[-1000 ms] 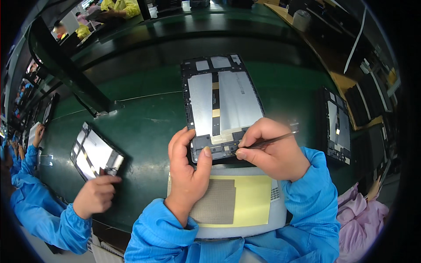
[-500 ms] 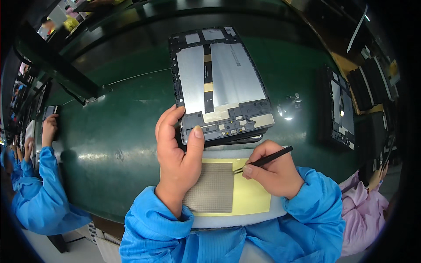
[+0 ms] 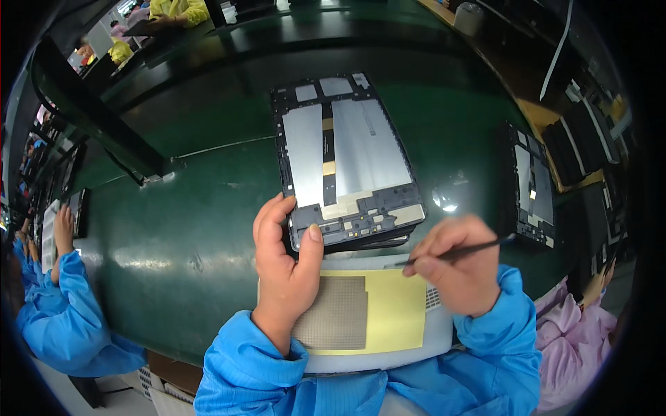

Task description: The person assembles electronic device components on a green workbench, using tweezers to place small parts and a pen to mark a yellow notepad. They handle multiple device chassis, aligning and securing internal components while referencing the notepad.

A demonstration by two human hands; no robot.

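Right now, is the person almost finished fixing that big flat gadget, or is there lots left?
Still in the middle, it seems. Already done: the opened tablet has its back cover off, its inner metal plates showing. In hand: the left hand grips its near corner, and the right hand holds thin tweezers over the yellow sheet on the grey tray. Left: the tablet is still uncovered, and another open one waits at the right.

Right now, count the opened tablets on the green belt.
2: one tablet under the left hand, one second tablet at the right edge. More may be hidden at far left.
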